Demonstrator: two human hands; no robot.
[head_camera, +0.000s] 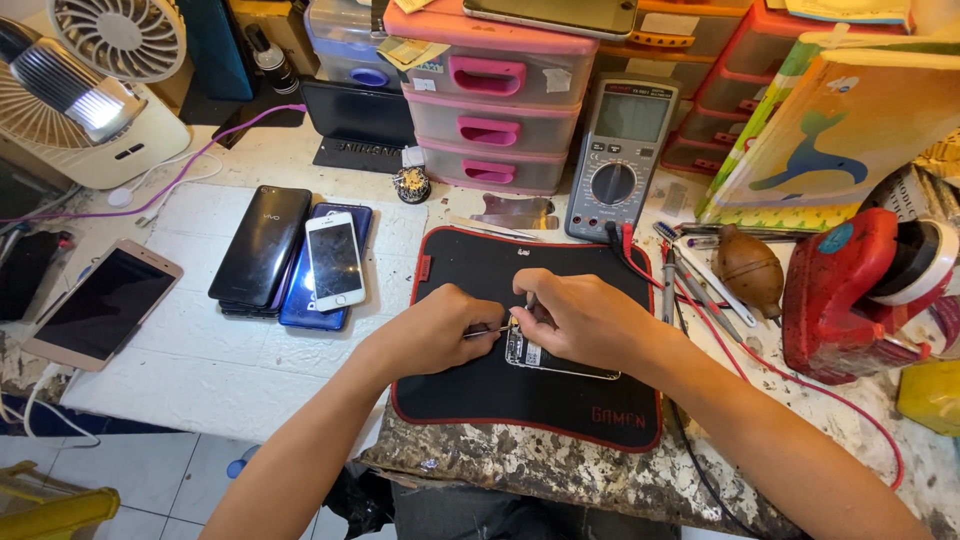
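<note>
From the head camera, both hands meet over an opened phone that lies on a black mat with red edging at the near middle of the worktop. The phone's long axis runs roughly left to right, tilted slightly down toward the right, and it sits directly beneath the two hands rather than off to either side. The left hand is curled closed, pinching a thin metal tool whose tip points right, toward the phone's left end. The right hand rests on top of the phone with its fingers pressed together, apparently pinching a small part or second tool at the phone's upper left corner; exactly what it grips cannot be made out. Both hands are equally close to the phone, the right one covering most of it.

To the left of the mat lie a stack of phones and, farther left, a single rose-coloured phone. Behind the mat stand a grey multimeter and pink drawers. To the right sit a brown rubber blower and a red tool stand.
</note>
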